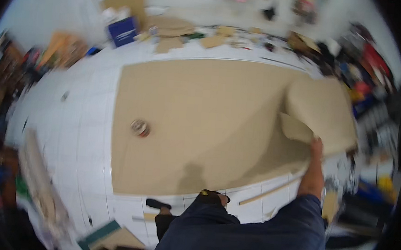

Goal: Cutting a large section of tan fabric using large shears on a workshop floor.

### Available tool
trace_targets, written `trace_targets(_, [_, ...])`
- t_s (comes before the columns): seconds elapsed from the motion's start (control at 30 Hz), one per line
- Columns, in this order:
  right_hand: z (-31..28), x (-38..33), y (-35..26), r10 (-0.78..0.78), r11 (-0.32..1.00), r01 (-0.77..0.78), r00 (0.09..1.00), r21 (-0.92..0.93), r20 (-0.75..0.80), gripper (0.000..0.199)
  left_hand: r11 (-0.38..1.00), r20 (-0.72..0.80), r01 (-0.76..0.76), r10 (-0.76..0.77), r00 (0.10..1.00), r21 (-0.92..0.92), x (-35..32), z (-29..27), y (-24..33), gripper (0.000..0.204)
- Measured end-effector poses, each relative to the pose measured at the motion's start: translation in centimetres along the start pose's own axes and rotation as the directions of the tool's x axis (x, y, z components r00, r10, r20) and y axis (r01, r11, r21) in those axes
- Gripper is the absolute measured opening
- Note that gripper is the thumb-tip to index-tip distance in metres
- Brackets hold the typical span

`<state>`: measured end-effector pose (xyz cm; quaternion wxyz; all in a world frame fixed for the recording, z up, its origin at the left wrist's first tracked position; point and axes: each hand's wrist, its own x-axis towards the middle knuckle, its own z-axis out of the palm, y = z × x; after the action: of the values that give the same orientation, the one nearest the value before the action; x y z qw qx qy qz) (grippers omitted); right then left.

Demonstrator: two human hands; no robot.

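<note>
A large tan sheet of paper or thin card (197, 101) lies spread over the tiled floor. Its right end is lifted and curls back over itself in a broad loop, casting a shadow on the flat part. My right hand (317, 145) grips the near edge of that curled end, arm stretched out to the right. On the left part of the sheet sits a small round container (140, 127), too blurred to tell its kind. I cannot see my left hand. My feet are by the sheet's near edge.
A thin wooden strip (265, 193) lies on the floor near my right side. A long pale roll (41, 179) rests at the left. The blue box (122, 31) and cardboard scraps (169, 44) line the far wall; piled clutter (361, 85) stands at the right.
</note>
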<state>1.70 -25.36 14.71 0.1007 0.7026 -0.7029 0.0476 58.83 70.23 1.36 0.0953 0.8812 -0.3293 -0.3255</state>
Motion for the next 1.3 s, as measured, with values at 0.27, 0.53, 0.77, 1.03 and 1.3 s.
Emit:
trace_targets(0.27, [-7.4,-17.4,-21.5,0.238,0.937,-0.271,0.958,0.221,0.163,0.038,0.998,-0.225,0.024,-0.008,0.974,0.066,19.3,-30.0,-15.5,0.041])
trace_targets(0.53, [-5.8,-24.3,-37.4,0.215,0.932,-0.230,0.973,0.281,0.086,0.027,0.994,-0.278,-0.105,0.096,0.956,-0.017,39.8,-46.8,-9.5,0.042])
trace_targets(0.77, [-4.4,-24.5,-59.8,0.195,0.825,-0.216,0.976,0.522,0.096,0.021,0.994,0.126,0.065,-0.054,0.991,-0.082,49.0,-44.0,-27.0,0.034])
trace_targets(1.03, [-3.2,-25.7,-79.0,0.249,0.788,-0.302,0.953,0.537,0.170,0.019,0.999,0.370,-0.011,0.023,0.929,-0.035,61.7,-53.9,-31.0,0.031])
trace_targets(1.3, [-1.2,-31.5,-87.6,0.295,0.815,-0.349,0.937,0.463,0.188,0.022,0.575,0.365,-0.661,0.554,0.748,0.483,88.7,-67.1,-29.6,0.031])
